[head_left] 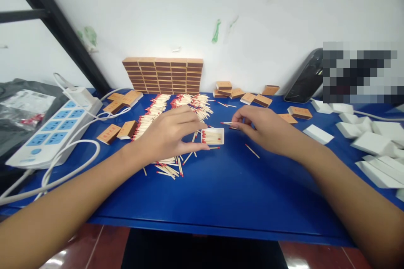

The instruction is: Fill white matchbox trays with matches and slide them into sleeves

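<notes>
A small white matchbox tray (213,135) full of red-tipped matches lies on the blue table (221,193). My left hand (172,132) grips the tray's left end between thumb and fingers. To the tray's right, my right hand (263,128) pinches a single match (226,123) by its stick, red tip pointing left. A big heap of loose matches (176,107) spreads behind and under my left hand. One match (252,151) lies alone under my right wrist.
Brown matchbox sleeves are stacked (164,75) against the wall, and more lie scattered (261,100). White empty trays (372,143) pile at the right. A white power strip (53,128) with cables sits at the left. A dark object (304,77) leans at the back right.
</notes>
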The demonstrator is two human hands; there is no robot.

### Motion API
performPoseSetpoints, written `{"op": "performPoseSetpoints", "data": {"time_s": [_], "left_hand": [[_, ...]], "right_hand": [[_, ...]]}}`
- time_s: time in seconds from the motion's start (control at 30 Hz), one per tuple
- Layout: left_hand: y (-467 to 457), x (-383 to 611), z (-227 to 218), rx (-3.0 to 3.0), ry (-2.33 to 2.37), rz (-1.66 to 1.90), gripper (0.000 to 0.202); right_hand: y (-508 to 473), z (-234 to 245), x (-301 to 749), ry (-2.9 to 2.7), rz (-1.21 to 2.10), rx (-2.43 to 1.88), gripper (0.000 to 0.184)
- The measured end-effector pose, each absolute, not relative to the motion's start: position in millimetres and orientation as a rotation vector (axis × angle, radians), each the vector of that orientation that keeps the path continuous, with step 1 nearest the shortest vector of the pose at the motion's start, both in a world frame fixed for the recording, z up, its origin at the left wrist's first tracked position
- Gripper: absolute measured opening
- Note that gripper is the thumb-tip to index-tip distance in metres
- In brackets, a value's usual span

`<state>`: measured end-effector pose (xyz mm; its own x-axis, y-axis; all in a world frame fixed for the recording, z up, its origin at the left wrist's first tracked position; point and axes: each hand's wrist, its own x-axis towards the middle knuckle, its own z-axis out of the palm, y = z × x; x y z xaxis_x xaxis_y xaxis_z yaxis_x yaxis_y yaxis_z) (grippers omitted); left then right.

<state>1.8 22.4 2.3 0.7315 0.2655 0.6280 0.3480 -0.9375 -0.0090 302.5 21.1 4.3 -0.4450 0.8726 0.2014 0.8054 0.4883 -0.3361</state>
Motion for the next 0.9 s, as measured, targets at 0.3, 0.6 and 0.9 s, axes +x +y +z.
{"op": "performPoseSetpoints", "data": {"time_s": [0.3, 0.6, 0.9], "left_hand": [[22.3, 2.5, 0.5, -2.803, -0.467, -0.982, 0.035], [22.6, 0.7, 3.5, -2.794, -0.494, -0.972, 0.033], [21.4, 3.0, 5.1, -2.775, -0.43, -1.008, 0.031]], "right_hand": [[22.2, 0.0, 302.8, -2.414, 0.245, -1.38, 0.019], [20.3, -1.8, 299.5, -2.429, 0.264, -1.361, 0.021], [17.6, 3.9, 298.4, -2.407, 0.224, -1.348, 0.021]]}}
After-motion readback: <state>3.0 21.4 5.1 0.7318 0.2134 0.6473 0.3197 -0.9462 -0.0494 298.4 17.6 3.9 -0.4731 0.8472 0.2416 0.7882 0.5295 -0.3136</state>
